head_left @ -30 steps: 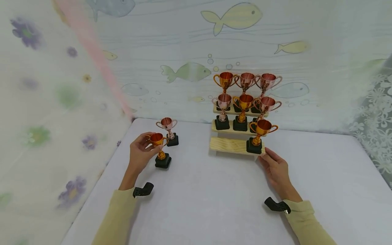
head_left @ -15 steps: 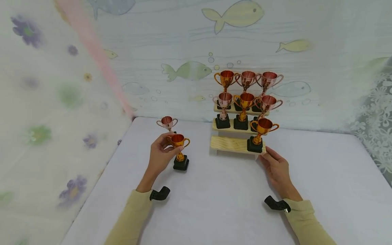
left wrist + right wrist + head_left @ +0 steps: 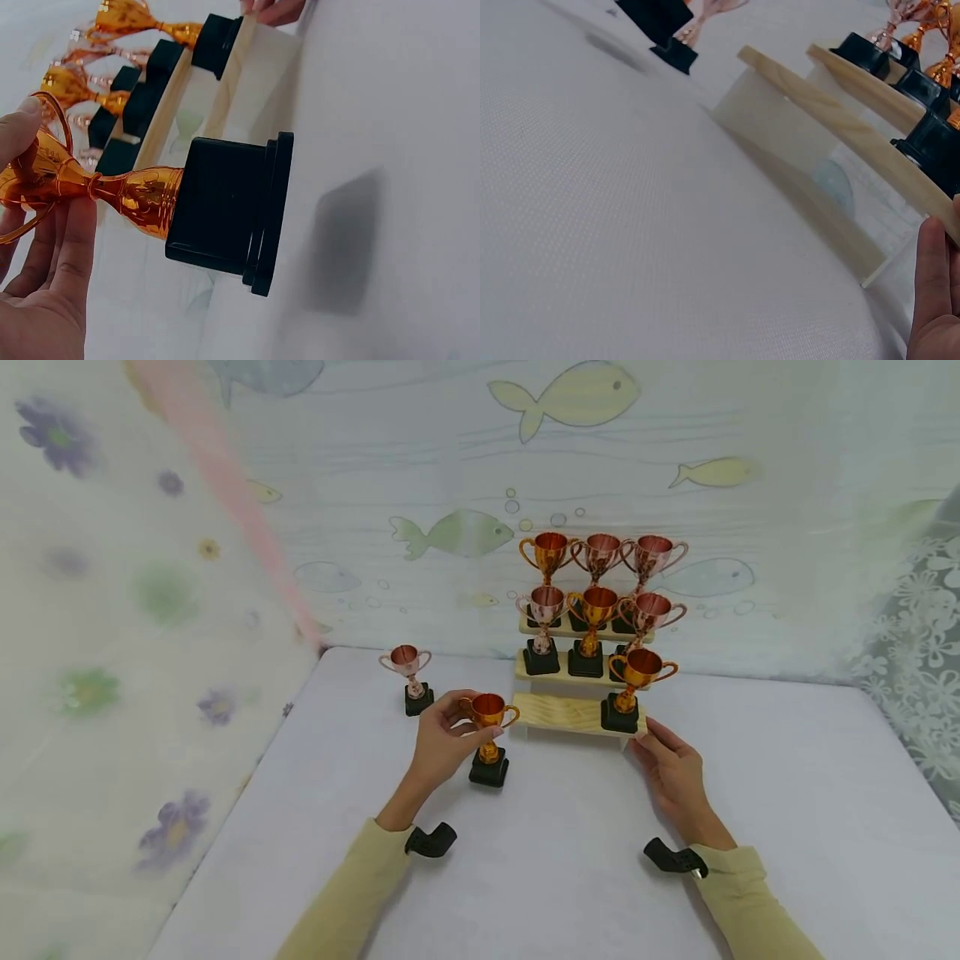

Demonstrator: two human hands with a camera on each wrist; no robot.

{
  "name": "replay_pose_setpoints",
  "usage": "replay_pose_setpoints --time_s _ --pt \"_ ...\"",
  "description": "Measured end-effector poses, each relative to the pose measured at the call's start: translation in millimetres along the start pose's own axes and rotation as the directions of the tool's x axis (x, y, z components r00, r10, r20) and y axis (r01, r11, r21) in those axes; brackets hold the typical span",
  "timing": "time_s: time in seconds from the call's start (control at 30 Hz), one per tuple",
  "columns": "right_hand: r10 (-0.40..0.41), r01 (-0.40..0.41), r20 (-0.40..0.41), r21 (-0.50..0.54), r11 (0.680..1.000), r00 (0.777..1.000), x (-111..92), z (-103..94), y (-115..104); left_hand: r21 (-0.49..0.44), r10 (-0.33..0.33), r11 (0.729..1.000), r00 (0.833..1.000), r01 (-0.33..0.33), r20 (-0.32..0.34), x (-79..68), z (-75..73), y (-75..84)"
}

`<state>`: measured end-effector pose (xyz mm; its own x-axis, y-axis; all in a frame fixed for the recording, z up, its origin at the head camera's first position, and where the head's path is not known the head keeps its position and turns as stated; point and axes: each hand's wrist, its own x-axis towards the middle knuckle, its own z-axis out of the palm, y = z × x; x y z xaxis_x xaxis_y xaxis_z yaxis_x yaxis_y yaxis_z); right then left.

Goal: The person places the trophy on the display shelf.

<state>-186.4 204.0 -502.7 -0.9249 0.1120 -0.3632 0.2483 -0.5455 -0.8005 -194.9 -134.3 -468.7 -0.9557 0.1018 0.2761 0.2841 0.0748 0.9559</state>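
Note:
My left hand (image 3: 444, 739) holds a small gold trophy cup (image 3: 489, 752) by its bowl and handle, fingers and thumb on either side. In the left wrist view its black base (image 3: 229, 206) is raised off the white table, with a shadow apart from it. My right hand (image 3: 672, 772) grips the right end of the lowest step of a tiered wooden stand (image 3: 558, 714). Another gold trophy (image 3: 633, 689) stands on that step's right end, near my right fingers (image 3: 934, 270). Several gold and pink trophies fill the two upper steps.
A pink trophy (image 3: 408, 681) stands alone on the white table (image 3: 555, 860), behind and left of my left hand. A fish-patterned cloth (image 3: 450, 460) hangs behind the stand; a flowered one (image 3: 112, 693) lines the left side.
My left hand has carried the gold trophy to the right, from beside the lone pink trophy toward the stand. My right hand has stayed at the stand's end.

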Motion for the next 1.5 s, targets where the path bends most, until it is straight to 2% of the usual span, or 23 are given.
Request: replay_pose_setpoints --time_s 0.23,0.57,0.83,1.1,1.5 --pt "0.005 -0.005 -0.004 -0.007 1.0 1.0 0.0 0.6 -0.8 -0.038 0.051 0.998 0.998 -0.05 0.027 9.0 25.2 8.4" --pt "0.006 -0.006 -0.005 -0.006 1.0 1.0 0.7 -0.2 -0.6 -0.077 0.117 0.99 0.993 -0.116 0.014 31.3 69.3 30.7" --pt "0.009 -0.01 -0.006 -0.029 1.0 1.0 2.3 -0.3 -1.1 -0.069 0.197 0.978 0.98 -0.195 0.028 49.9 98.1 33.3" --pt "0.016 -0.016 0.005 -0.042 0.999 1.0 0.9 0.3 -2.6 -0.065 0.235 0.97 0.972 -0.235 -0.004 59.4 113.9 30.7" --pt "-0.021 0.023 0.036 -0.052 0.998 0.999 0.5 -1.3 -0.5 -0.067 0.246 0.967 0.969 -0.247 -0.028 66.0 124.1 22.0"
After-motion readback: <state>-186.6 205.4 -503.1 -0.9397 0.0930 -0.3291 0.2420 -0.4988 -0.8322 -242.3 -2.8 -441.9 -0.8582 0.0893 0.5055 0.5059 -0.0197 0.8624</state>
